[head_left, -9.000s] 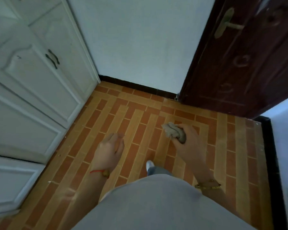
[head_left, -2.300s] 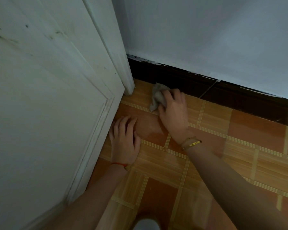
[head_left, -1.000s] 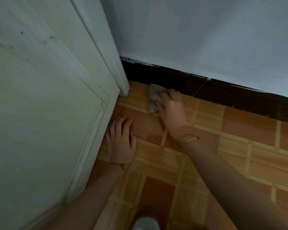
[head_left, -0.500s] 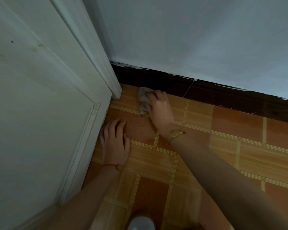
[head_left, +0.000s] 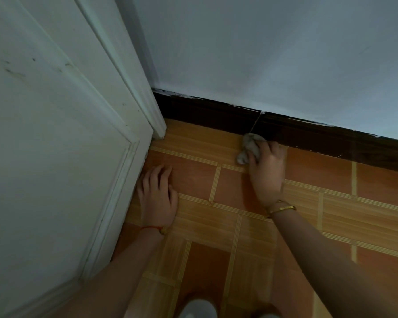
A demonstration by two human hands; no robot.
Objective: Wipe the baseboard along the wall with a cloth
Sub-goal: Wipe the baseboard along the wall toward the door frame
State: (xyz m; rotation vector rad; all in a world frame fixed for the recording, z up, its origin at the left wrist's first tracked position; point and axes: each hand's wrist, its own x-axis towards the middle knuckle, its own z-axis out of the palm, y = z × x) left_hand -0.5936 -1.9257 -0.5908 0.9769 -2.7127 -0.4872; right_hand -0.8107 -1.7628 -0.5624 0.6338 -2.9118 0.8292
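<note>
R hand (head_left: 265, 171) grips crumpled grey cloth (head_left: 249, 149) on dark wooden baseboard (head_left: 308, 136), mid-wipe; L hand (head_left: 157, 198) flat, fingers open; next probably slide right w/ pressure.

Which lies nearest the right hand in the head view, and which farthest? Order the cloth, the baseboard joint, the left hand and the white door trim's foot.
1. cloth: gripped in the right hand.
2. baseboard joint: just above the cloth.
3. left hand: flat on the floor, leftward.
4. door trim's foot: far left corner.
</note>
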